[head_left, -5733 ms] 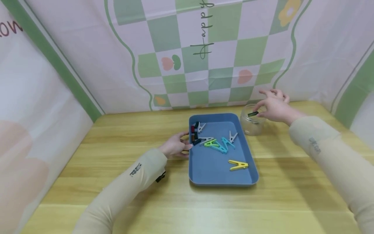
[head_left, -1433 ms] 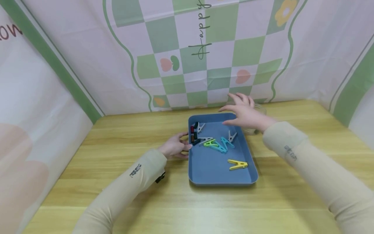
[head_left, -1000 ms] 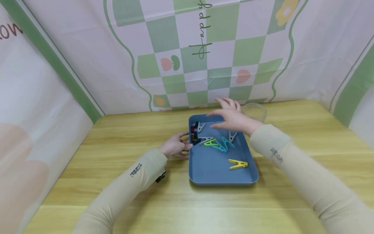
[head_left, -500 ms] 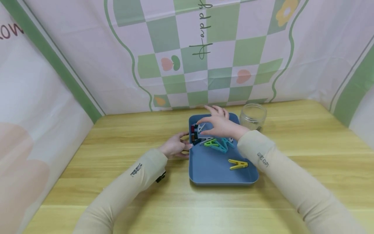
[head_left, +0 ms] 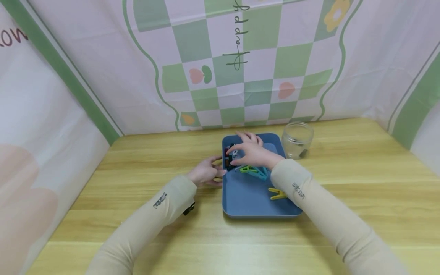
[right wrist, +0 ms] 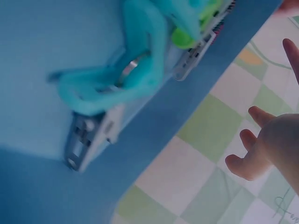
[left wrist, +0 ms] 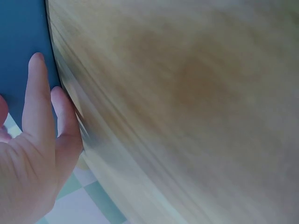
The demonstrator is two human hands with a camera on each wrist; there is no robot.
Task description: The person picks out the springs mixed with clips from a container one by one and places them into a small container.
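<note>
A blue tray [head_left: 254, 200] lies on the table with clothespins in it. My left hand [head_left: 205, 170] touches its left side; in the left wrist view, straight fingers [left wrist: 38, 100] lie against the tray wall. Over the tray's far left part is my right hand [head_left: 254, 152], thumb and index finger apart around small dark and red pieces [head_left: 228, 162], whose kind I cannot make out. Near that hand lie a light green clothespin [head_left: 246, 169] and turquoise clothespins [right wrist: 114, 86]. Grey clothespins [right wrist: 91, 140] show in the right wrist view, partly hidden by the hand in the head view.
A clear jar [head_left: 297, 133] stands just right of the tray's far end, with something dark at its bottom. A yellow clothespin [head_left: 276, 193] lies in the tray, partly behind the right sleeve. A patterned cloth [head_left: 227, 91] hangs behind the wooden table [head_left: 144, 160].
Earlier my right hand held a dark ribbed piece over the jar. It has since come away without the piece and moved left over the tray. My left hand has stayed at the tray.
</note>
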